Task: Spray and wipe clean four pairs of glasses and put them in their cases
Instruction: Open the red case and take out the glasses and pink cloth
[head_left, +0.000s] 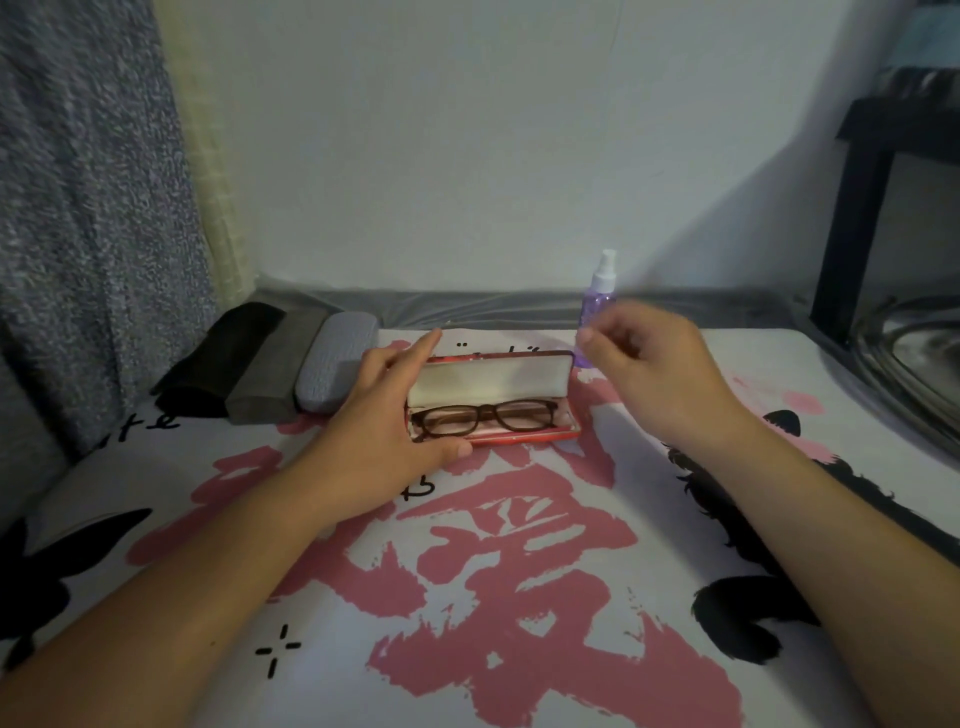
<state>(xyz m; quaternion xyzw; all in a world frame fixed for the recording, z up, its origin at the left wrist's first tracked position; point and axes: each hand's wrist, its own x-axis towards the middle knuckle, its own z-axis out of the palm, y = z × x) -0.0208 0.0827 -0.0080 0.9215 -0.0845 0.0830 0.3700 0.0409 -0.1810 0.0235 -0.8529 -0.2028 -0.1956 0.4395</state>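
A red glasses case (519, 435) lies open in the middle of the printed surface, with dark-framed glasses (485, 418) folded inside it. My left hand (387, 415) holds the case at its left end, thumb along the front edge and index finger on the lid's top edge. My right hand (654, 369) hovers to the right of the lid, fingers loosely curled, holding nothing. A purple spray bottle (600, 296) with a white nozzle stands upright just behind that hand. Three closed cases lie side by side at the left: black (218, 358), dark grey (275, 374), and light grey (337, 358).
The white cloth (519, 571) with pink and black prints covers the surface. A wall rises right behind it. A grey curtain (88, 208) hangs at the left. At the right stand a black frame (852, 208) and a metal basin (914, 358).
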